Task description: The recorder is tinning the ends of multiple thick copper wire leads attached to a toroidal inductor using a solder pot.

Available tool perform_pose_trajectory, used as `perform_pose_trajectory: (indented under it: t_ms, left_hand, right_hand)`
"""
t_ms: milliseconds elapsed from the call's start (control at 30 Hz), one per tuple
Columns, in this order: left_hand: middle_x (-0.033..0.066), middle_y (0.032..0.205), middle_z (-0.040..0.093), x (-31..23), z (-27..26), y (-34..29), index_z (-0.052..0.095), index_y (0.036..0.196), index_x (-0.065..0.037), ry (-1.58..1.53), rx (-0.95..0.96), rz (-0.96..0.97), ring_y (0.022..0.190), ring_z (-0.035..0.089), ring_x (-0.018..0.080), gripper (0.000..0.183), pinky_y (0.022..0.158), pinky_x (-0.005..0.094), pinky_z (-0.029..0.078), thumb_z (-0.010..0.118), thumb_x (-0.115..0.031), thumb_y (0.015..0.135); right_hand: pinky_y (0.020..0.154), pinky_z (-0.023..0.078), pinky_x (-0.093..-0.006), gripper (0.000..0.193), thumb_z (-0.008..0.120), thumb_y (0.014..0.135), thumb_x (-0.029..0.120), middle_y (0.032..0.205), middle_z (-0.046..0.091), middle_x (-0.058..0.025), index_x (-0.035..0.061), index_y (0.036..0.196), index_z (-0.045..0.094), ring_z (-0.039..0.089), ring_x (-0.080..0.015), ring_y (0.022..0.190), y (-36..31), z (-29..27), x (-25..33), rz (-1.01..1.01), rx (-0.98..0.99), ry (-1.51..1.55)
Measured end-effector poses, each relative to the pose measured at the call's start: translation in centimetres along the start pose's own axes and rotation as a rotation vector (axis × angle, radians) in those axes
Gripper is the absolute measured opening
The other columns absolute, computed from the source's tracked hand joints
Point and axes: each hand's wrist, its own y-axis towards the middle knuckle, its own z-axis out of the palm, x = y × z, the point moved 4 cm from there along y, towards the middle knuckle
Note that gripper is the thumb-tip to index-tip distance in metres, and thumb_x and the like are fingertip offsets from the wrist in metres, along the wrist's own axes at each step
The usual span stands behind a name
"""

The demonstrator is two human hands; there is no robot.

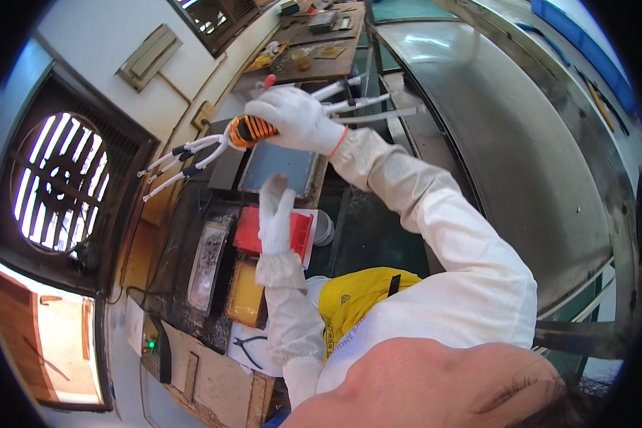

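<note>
My right hand [292, 121], in a white glove, is closed around a ring-shaped coil [252, 130] wound with orange copper-coloured wire. White sleeved leads [200, 146] with black bands fan out from the coil to the left. More white leads [353, 102] stick out to the right, beyond the hand. Lower down, my gloved left hand [275, 214] is empty, its fingers raised and apart. It is in front of a red plastic bin [299, 234], and I cannot tell whether it touches it.
On the bench are a long narrow metal trough [208, 265], a yellow-filled tray [245, 294], a blue-grey tray [277, 168] and pliers [248, 351] on white paper. A white tub [324, 228] is beside the bin. A metal-topped table [506, 143] runs along the right.
</note>
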Motion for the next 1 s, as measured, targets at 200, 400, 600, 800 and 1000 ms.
perform_pose_trajectory:
  t_ms: [200,400,600,800,1000]
  left_hand:
    - [0.0104,0.127,0.059,1.0,1.6,-8.8,0.049,0.134,0.000,0.119,0.297,-0.318,0.119,0.054,0.0187,0.039,0.104,0.0306,0.041,0.055,-0.008,0.096]
    - [0.0142,0.132,0.058,3.4,-4.8,-21.0,0.049,0.136,0.001,0.285,0.134,-0.612,0.124,0.053,0.0225,0.043,0.106,0.0330,0.039,0.058,-0.016,0.097]
    - [0.0158,0.128,0.059,7.5,-10.7,-29.7,0.050,0.134,0.003,0.206,-0.204,-0.701,0.121,0.055,0.0232,0.045,0.105,0.0336,0.042,0.060,-0.018,0.096]
    - [0.0185,0.125,0.060,6.7,-9.5,-29.6,0.050,0.133,0.005,0.049,-0.355,-0.755,0.118,0.057,0.0237,0.046,0.102,0.0343,0.046,0.060,-0.019,0.095]
    - [0.0189,0.128,0.058,7.5,-8.5,-25.9,0.049,0.135,0.005,0.187,-0.164,-0.803,0.120,0.056,0.0245,0.049,0.102,0.0339,0.044,0.061,-0.021,0.095]
  right_hand:
    - [0.090,0.050,-0.0415,0.058,0.080,0.064,0.012,0.104,0.065,-0.0061,0.0140,0.117,0.058,0.064,-0.0282,0.101,-1.6,-4.4,-8.0,-0.003,0.158,-0.278]
    - [0.089,0.049,-0.0410,0.047,0.073,0.068,0.006,0.104,0.064,-0.0064,0.0167,0.112,0.060,0.063,-0.0291,0.099,-9.8,-10.7,-17.5,0.260,0.268,-0.521]
    - [0.097,0.043,-0.0413,0.050,0.065,0.070,0.005,0.116,0.061,-0.0037,0.0220,0.117,0.060,0.056,-0.0291,0.112,-18.2,-17.6,-25.9,0.770,0.349,-0.877]
    - [0.101,0.042,-0.0417,0.049,0.065,0.078,0.009,0.122,0.058,-0.0020,0.0262,0.123,0.057,0.055,-0.0264,0.116,-23.9,-22.4,-28.7,1.003,0.264,-1.055]
    - [0.103,0.041,-0.0405,0.050,0.066,0.079,0.009,0.123,0.057,-0.0025,0.0268,0.124,0.056,0.055,-0.0265,0.118,-27.0,-23.9,-29.4,1.003,0.328,-1.024]
